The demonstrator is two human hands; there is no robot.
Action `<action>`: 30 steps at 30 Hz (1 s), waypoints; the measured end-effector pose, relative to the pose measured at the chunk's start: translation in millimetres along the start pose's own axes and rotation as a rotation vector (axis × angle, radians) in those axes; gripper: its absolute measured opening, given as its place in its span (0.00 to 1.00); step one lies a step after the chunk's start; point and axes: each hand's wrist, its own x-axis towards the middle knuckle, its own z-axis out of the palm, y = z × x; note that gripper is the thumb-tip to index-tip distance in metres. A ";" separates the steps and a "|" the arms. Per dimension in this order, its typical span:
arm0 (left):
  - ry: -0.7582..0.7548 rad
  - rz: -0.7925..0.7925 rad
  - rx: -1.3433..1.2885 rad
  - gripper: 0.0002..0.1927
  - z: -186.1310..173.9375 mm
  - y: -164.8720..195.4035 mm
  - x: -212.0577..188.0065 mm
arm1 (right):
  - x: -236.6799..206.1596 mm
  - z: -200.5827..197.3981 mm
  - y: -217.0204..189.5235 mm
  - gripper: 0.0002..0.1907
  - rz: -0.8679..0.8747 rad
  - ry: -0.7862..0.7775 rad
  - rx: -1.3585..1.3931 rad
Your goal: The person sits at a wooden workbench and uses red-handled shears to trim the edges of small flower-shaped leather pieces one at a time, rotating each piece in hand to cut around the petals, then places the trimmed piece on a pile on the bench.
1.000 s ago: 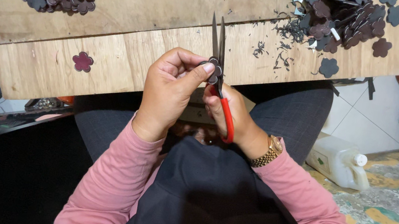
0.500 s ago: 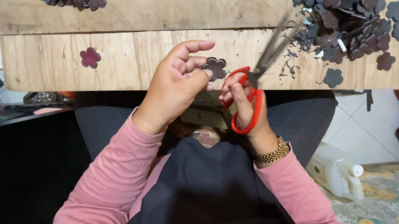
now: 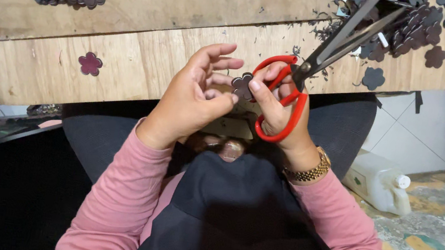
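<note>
A dark flower-shaped leather cutout (image 3: pixel 242 84) is sitting pinched between our two hands, above the plank's near edge. Our left hand (image 3: pixel 194 101) is gripping it by thumb and fingertips; our right hand (image 3: pixel 280 107) is threading red-handled scissors (image 3: pixel 306 67), whose two steel blades are now gaping apart, no longer upright as a second ago. One lone flower (image 3: pixel 90 63) is lying on the rough wooden board (image 3: pixel 144 59).

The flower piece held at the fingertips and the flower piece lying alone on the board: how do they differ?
The held flower piece is pinched between the left hand and right hand, above the board; the lone flower piece lies flat on the wooden board, untouched. The held one looks dark brown, the lone one more reddish purple. Both have the same rounded-petal flower shape.
</note>
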 end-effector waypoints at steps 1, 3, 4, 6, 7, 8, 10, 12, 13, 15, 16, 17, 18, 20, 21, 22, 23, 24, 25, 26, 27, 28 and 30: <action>-0.018 -0.028 -0.017 0.37 1.2 -0.1 -0.6 | -1.0 -0.3 -1.8 0.12 -0.005 0.005 0.012; -0.051 -0.083 -0.048 0.37 2.7 -0.1 -2.7 | -2.5 -0.3 -4.7 0.12 -0.015 0.011 0.040; -0.076 -0.121 -0.091 0.36 4.7 -0.7 -3.2 | -3.4 0.4 -5.6 0.12 -0.017 0.026 0.042; -0.128 -0.198 -0.178 0.35 10.4 -3.8 -3.7 | -5.6 2.7 -7.3 0.12 -0.024 0.057 0.046; -0.134 -0.164 -0.181 0.34 11.7 -5.4 -4.2 | -5.8 3.6 -7.9 0.12 -0.048 0.063 0.040; -0.139 -0.130 -0.186 0.32 13.2 -7.2 -4.7 | -6.2 4.5 -8.6 0.12 -0.071 0.068 0.033; -0.082 -0.113 -0.218 0.25 15.7 -11.5 -4.4 | -7.3 4.8 -11.0 0.11 -0.100 0.081 -0.012; 0.044 -0.144 -0.270 0.12 17.7 -15.9 -2.3 | -8.3 4.6 -13.2 0.09 -0.113 0.093 -0.087; 0.088 -0.125 -0.263 0.10 17.6 -17.3 -1.0 | -8.5 4.7 -13.7 0.08 -0.097 0.104 -0.074; 0.173 -0.085 -0.248 0.07 17.2 -18.3 1.5 | -8.3 4.1 -14.3 0.06 -0.066 0.128 -0.047; 0.185 -0.095 -0.270 0.07 16.9 -17.7 2.1 | -8.0 2.3 -14.9 0.06 -0.047 0.153 -0.052; 0.196 -0.106 -0.292 0.07 16.2 -16.3 2.2 | -8.0 0.0 -15.7 0.06 -0.028 0.179 -0.057; 0.209 -0.115 -0.314 0.07 15.8 -14.5 2.2 | -7.8 -2.0 -15.8 0.06 -0.008 0.203 -0.062; 0.214 -0.106 -0.318 0.07 16.1 -10.2 2.4 | -6.7 -5.1 -14.8 0.06 -0.028 0.175 -0.056; 0.216 -0.103 -0.321 0.06 16.7 -7.9 2.0 | -6.9 -5.9 -13.8 0.06 -0.036 0.161 -0.053; 0.217 -0.108 -0.331 0.07 17.8 -5.8 1.6 | -7.7 -5.8 -12.5 0.06 -0.034 0.158 -0.046; 0.217 -0.113 -0.341 0.07 18.9 -4.0 1.6 | -8.1 -5.1 -10.9 0.06 -0.032 0.154 -0.038; 0.218 -0.118 -0.350 0.07 19.9 -2.4 1.7 | -8.1 -4.6 -9.6 0.06 -0.030 0.149 -0.031; 0.215 -0.108 -0.358 0.07 20.8 -1.0 1.4 | -8.3 -4.0 -8.7 0.06 -0.025 0.133 -0.040; 0.212 -0.100 -0.365 0.07 21.5 0.1 0.9 | -8.4 -3.3 -7.9 0.06 -0.019 0.116 -0.048; 0.210 -0.090 -0.373 0.08 21.9 0.9 0.8 | -8.2 -2.8 -7.4 0.06 -0.015 0.099 -0.057; 0.219 -0.103 -0.343 0.08 21.4 1.8 0.1 | -7.9 -1.9 -6.9 0.07 -0.004 0.090 -0.069; 0.239 -0.128 -0.284 0.11 19.3 2.9 -2.4 | -8.3 -0.2 -6.1 0.08 0.018 0.069 -0.092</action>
